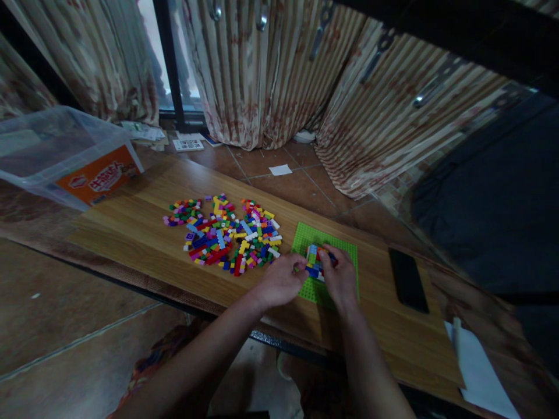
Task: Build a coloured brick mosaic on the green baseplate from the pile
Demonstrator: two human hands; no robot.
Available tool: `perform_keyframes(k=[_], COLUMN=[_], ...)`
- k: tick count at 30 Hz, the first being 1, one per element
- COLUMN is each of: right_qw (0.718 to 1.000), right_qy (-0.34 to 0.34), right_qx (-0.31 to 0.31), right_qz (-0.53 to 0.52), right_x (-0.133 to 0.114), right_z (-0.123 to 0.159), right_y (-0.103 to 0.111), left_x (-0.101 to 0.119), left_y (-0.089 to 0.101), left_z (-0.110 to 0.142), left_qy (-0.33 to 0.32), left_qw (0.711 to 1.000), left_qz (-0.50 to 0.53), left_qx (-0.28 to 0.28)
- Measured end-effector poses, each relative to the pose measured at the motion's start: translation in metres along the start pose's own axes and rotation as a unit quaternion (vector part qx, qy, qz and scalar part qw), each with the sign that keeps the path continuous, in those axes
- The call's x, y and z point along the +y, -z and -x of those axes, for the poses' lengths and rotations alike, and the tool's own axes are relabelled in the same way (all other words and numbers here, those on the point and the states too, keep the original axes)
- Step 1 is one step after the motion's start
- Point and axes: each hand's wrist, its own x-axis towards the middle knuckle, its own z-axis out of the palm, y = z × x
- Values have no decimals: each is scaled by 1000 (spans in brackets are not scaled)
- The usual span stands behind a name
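A bright green studded baseplate (349, 250) lies on the wooden board, with a small build of multicoloured toy bricks (313, 267) on its middle. My right hand (343, 276) holds the build from the right, its thumb and fingers bent over the upper right part and hiding some of it. From the left, my left hand (283, 280) reaches over the plate's edge, fingertips pinched close to the build's left side. A bit of green shows between those fingers; whether it is a brick or the plate behind, I cannot tell.
A wide pile of loose toy bricks (222, 235) spreads left of the plate on the wooden board (152, 244). A clear plastic bin (56, 145) with an orange label stands at the far left. At the right are a black phone (408, 279) and white paper (480, 366).
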Motion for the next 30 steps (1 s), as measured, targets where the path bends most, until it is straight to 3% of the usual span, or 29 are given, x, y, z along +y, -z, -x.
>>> perform_keyframes(k=[11, 18, 24, 30], right_qw=[980, 960, 919, 920], right_qy=[-100, -174, -196, -167], right_qx=[0, 16, 132, 199], right_qz=[-170, -220, -315, -292], right_x=[9, 8, 14, 10], right_z=[-8, -10, -15, -15], right_y=[-7, -4, 8, 11], left_x=[0, 0, 3, 10], left_y=[0, -1, 2, -1], left_z=[1, 1, 5, 8], left_qy=[7, 14, 12, -3], left_qw=[1000, 1000, 1000, 1000], left_qz=[-12, -7, -7, 7], left_qx=[-5, -2, 1, 28])
